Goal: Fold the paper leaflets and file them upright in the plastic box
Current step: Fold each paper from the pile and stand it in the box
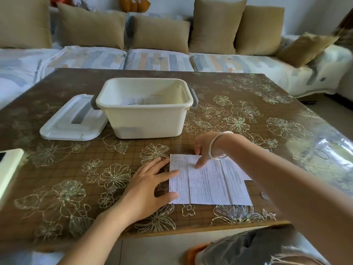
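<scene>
A white printed leaflet (208,185) lies flat and creased on the table near the front edge. My left hand (147,186) rests with straight fingers on the leaflet's left edge. My right hand (204,150), with a silver bangle on the wrist, reaches over the far edge and presses a thumb on the sheet; its other fingers curl at the far edge. A cream plastic box (147,119) stands open behind, with folded leaflets (142,101) inside. More paper (247,176) peeks out under the sheet at the right.
The box's white lid (74,121) lies left of the box. A white device (8,171) sits at the table's left edge. The brown flowered table (267,119) has a sofa with tan cushions (160,33) behind it.
</scene>
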### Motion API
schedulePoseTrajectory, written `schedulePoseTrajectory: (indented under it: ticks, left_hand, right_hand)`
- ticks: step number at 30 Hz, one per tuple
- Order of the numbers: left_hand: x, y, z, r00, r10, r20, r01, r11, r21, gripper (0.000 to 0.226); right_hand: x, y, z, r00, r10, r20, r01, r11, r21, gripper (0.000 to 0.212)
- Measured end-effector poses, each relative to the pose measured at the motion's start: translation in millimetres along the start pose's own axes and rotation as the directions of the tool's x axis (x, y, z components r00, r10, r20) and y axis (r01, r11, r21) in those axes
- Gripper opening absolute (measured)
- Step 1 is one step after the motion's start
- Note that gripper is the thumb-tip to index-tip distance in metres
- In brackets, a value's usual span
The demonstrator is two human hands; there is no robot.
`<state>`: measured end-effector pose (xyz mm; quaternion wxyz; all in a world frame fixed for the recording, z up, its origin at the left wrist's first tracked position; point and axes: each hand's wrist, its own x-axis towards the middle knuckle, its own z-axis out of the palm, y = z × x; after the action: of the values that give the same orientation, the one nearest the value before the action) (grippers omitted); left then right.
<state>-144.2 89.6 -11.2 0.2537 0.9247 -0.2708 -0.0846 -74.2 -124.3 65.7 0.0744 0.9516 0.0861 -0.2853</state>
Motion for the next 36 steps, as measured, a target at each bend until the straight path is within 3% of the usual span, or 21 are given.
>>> schedulePoseTrajectory:
  ticks: [4, 8, 11, 13, 14, 16, 17, 18, 21, 23, 25, 26, 28, 30, 32, 33, 36]
  left_hand:
    - [-1, -4, 4, 0.998, 0.022, -0.055, -0.023, 1.000, -0.011, 0.077]
    - [-2, 0, 6, 0.987, 0.026, -0.159, -0.036, 0.998, -0.060, 0.076]
    - [-4, 0, 5, 0.965, -0.034, -0.259, -0.033, 0.968, -0.249, 0.081]
    - [-5, 0, 0, 0.933, -0.109, -0.343, -0.042, 0.914, -0.403, 0.089]
    - [-6, 1, -4, 0.911, -0.148, -0.384, -0.051, 0.886, -0.462, 0.094]
    - [-6, 3, -16, 0.861, -0.188, -0.473, -0.097, 0.852, -0.514, 0.101]
    - [-6, 4, -23, 0.837, -0.174, -0.519, -0.135, 0.854, -0.503, 0.101]
    - [-5, 5, -30, 0.821, -0.140, -0.553, -0.171, 0.865, -0.472, 0.098]
    - [-2, -1, -40, 0.791, 0.028, -0.611, -0.221, 0.945, -0.243, 0.074]
    - [-2, -7, -38, 0.784, 0.097, -0.613, -0.217, 0.968, -0.123, 0.060]
    - [-4, -11, -35, 0.783, 0.142, -0.606, -0.227, 0.972, -0.065, 0.047]
    - [-6, -13, -32, 0.787, 0.162, -0.595, -0.237, 0.970, -0.049, 0.040]
    - [-8, -17, -26, 0.810, 0.199, -0.552, -0.261, 0.965, -0.035, 0.032]
    - [-12, -20, -20, 0.840, 0.205, -0.502, -0.258, 0.965, -0.038, 0.032]
    - [-18, -21, -14, 0.868, 0.156, -0.472, -0.211, 0.975, -0.064, 0.030]
    - [-20, -21, -12, 0.876, 0.117, -0.467, -0.175, 0.981, -0.081, 0.028]
    - [-27, -21, -7, 0.884, 0.041, -0.465, -0.098, 0.990, -0.100, 0.018]
  right_hand:
    - [1, 2, 1, 0.999, 0.013, -0.033, -0.011, 0.999, 0.046, 0.059]
    - [-3, 3, 8, 0.990, 0.017, -0.139, 0.007, 0.986, 0.169, 0.051]
    - [-12, 8, 11, 0.957, 0.006, -0.291, 0.061, 0.973, 0.224, 0.021]
    - [-22, 12, 10, 0.881, 0.027, -0.473, 0.163, 0.921, 0.355, 0.020]
    - [-29, 12, 10, 0.805, 0.049, -0.591, 0.258, 0.868, 0.424, 0.020]
    - [-41, 11, 10, 0.585, 0.096, -0.805, 0.494, 0.746, 0.447, 0.018]
    - [-47, 9, 12, 0.486, 0.117, -0.866, 0.595, 0.682, 0.425, 0.010]
    - [-52, 5, 17, 0.432, 0.133, -0.892, 0.669, 0.616, 0.416, 0.010]
    - [-50, -4, 47, 0.463, 0.164, -0.871, 0.797, 0.353, 0.490, 0.031]
    - [-48, -8, 71, 0.507, 0.190, -0.841, 0.839, 0.118, 0.532, 0.020]
    - [-48, -9, 92, 0.578, 0.209, -0.789, 0.812, -0.050, 0.582, 0.028]
    - [-48, -10, 101, 0.601, 0.195, -0.775, 0.796, -0.051, 0.604, 0.029]
    - [-48, -9, 115, 0.642, 0.169, -0.748, 0.752, 0.053, 0.657, 0.018]
    - [-48, -6, 127, 0.681, 0.154, -0.716, 0.659, 0.298, 0.691, 0.028]
    - [-51, -2, 133, 0.650, 0.143, -0.746, 0.555, 0.581, 0.595, 0.037]
    - [-53, -1, 133, 0.639, 0.127, -0.758, 0.523, 0.651, 0.550, 0.034]
    - [-64, -6, 128, 0.681, 0.163, -0.714, 0.435, 0.695, 0.573, 0.007]
